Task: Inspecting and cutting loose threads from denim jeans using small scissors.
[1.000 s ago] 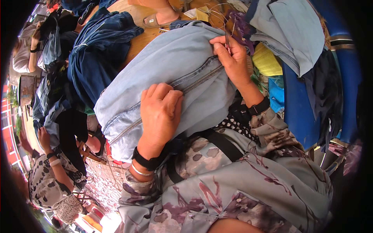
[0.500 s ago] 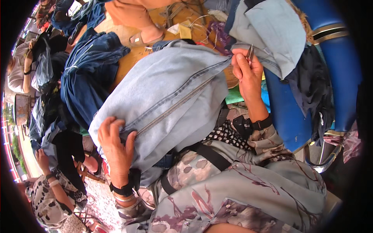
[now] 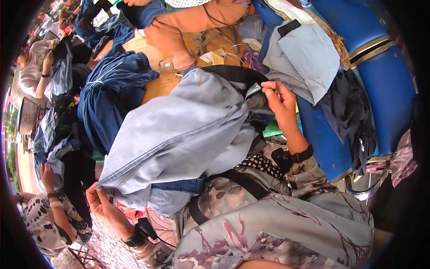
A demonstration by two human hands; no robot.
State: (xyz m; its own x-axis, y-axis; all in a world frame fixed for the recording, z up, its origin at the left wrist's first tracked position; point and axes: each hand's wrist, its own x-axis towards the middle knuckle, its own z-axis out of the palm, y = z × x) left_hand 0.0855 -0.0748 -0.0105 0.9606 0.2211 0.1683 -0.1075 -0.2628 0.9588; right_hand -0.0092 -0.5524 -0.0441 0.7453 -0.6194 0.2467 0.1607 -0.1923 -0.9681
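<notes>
Head view shows a light-blue denim garment (image 3: pixel 179 139) stretched between left hand (image 3: pixel 106 207), fingertips clamped on its near-left corner, and right hand (image 3: pixel 283 102), fingertips pinching its far-right edge; either pinch loosening could let it slump.

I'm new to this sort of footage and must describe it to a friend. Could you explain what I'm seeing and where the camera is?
There's no machine here, just a person's own two bare hands. A wide fisheye camera on that person's head looks down, so straight edges bend near the rim; the patterned clothing below is the wearer's. The left hand pinches one end of a light blue denim garment. The right hand, near the other end, seems to hold a small silvery thing in its fingers; I can't tell what it is, or whether they grip the cloth too. Beyond is a wooden surface, with another person's sandalled foot on it. Left of the garment is a tied dark blue bundle.
</notes>
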